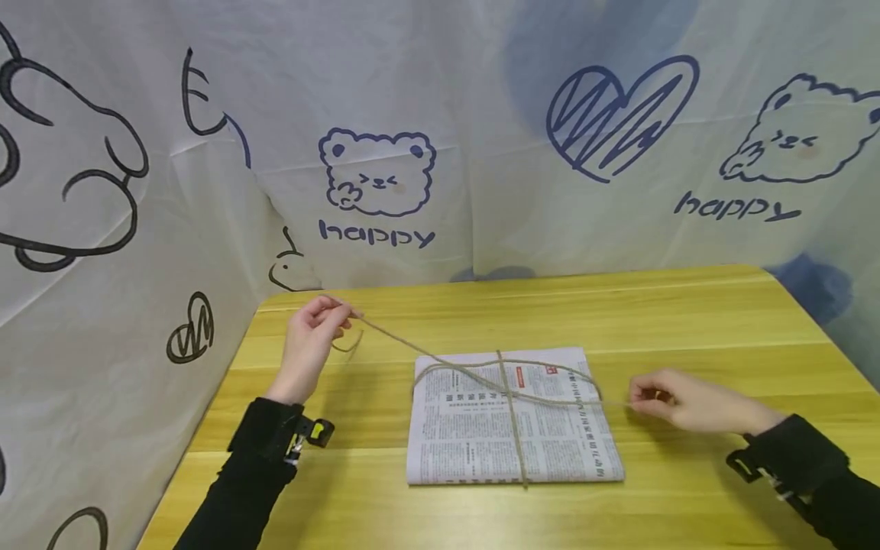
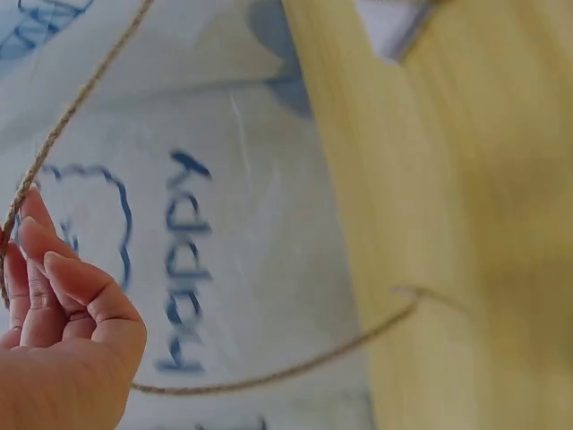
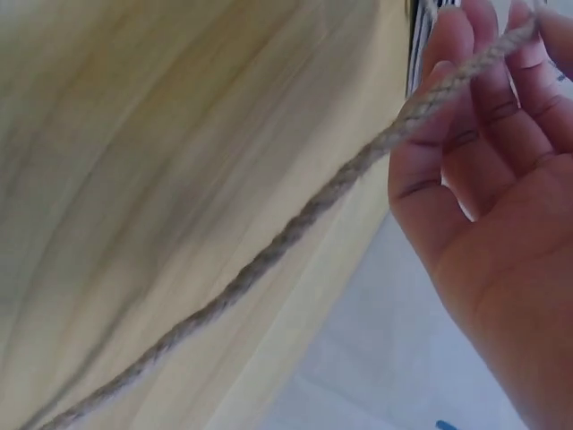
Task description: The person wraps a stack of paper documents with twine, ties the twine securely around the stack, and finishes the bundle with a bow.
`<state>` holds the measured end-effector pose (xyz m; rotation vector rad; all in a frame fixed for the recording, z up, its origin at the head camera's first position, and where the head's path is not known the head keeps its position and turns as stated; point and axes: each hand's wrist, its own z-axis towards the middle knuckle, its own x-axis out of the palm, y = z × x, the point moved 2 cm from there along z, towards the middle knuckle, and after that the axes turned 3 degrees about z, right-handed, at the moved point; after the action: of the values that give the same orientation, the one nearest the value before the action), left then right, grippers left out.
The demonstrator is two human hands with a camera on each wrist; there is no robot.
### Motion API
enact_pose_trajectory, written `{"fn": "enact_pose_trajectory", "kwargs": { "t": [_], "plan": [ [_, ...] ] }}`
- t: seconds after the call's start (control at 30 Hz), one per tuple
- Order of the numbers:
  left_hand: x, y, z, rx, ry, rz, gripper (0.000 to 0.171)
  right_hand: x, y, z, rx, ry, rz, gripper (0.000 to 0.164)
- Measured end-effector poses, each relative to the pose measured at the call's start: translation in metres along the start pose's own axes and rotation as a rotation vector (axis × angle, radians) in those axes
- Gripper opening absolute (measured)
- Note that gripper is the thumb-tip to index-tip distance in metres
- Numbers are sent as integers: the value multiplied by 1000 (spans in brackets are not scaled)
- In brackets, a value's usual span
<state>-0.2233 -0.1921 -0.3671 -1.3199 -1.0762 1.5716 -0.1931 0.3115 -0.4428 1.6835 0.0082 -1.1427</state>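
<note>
A folded stack of newspapers [image 1: 461, 439] lies on the table with brown twine [image 1: 395, 336] around it. One strand runs down the front face, and others cross the upper part sideways. Left of the stack, my raised left hand [image 1: 309, 347] pinches one length of the twine at the fingertips; a loose tail [image 2: 295, 369] hangs below it. To the right, my right hand [image 1: 687, 401] pinches another length low over the table. In the right wrist view the braided twine [image 3: 295, 228] passes across the fingers. No knot can be made out where the strands cross.
The wooden table [image 1: 550, 313] has its back edge against a white cloth [image 1: 495, 191] printed with bears, hearts and words. More cloth hangs along the left side. Small devices [image 1: 309, 434] are strapped to both wrists.
</note>
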Motion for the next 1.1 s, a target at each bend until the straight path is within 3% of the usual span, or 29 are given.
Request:
{"fn": "enact_pose_trajectory", "kwargs": {
  "t": [0.13,0.2,0.27,0.33,0.43,0.53,0.63,0.73,0.83,0.97,1.03,1.1],
  "plan": [
    [-30,22,-18,-96,-23,92,23,-3,-7,-4,31,-30,-36,19],
    [-41,36,-24,-143,35,228,30,-4,-8,-5,33,-28,-65,19],
    [-49,49,-30,-166,120,421,35,-4,-9,-5,37,-12,-82,16],
    [-52,58,-33,-151,189,606,37,-3,-8,-4,50,-1,-101,11],
    [-47,63,-34,-67,192,774,28,-1,-6,-1,85,-6,-122,2],
    [-30,60,-32,63,190,776,17,3,-2,3,88,-28,-147,9],
    [-7,58,-30,179,286,775,23,10,0,7,59,-36,-154,14],
    [13,59,-30,219,419,856,41,15,2,11,41,-20,-124,9],
    [25,62,-31,208,484,940,43,17,2,13,50,-13,-94,7],
    [20,68,-31,215,473,968,20,13,-2,8,51,-57,-104,13],
    [11,70,-31,220,475,920,9,9,-4,4,38,-93,-109,14],
    [0,69,-29,200,479,834,12,7,-7,2,29,-124,-114,15]
  ]
}}
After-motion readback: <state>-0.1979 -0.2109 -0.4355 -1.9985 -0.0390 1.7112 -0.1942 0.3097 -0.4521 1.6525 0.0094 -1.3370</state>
